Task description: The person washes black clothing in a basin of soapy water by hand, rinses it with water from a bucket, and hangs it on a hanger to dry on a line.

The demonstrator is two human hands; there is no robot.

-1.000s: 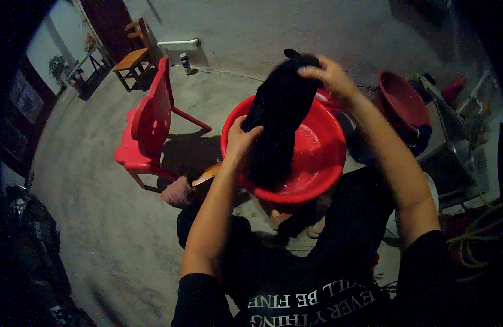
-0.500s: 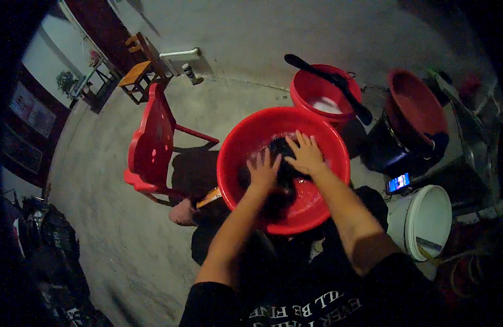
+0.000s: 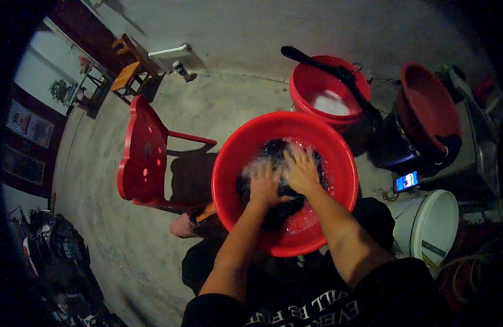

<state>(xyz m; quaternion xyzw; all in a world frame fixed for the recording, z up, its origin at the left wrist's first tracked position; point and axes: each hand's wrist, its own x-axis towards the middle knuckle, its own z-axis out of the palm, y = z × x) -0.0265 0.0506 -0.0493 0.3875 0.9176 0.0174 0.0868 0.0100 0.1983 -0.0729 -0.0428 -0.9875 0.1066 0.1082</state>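
White letters (image 3: pixel 330 306) cross the shirt (image 3: pixel 385 300); left hand (image 3: pixel 265 184) and right hand (image 3: pixel 302 172) splay on cloth (image 3: pixel 277 213).

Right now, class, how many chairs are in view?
2: a red chair left of the large red basin, and a wooden chair near the back wall. Dark edges may hide more.

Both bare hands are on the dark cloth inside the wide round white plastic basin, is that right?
Not quite: the head view shows the wide round plastic basin is red, not white. The bare left hand and right hand are on the dark cloth inside.
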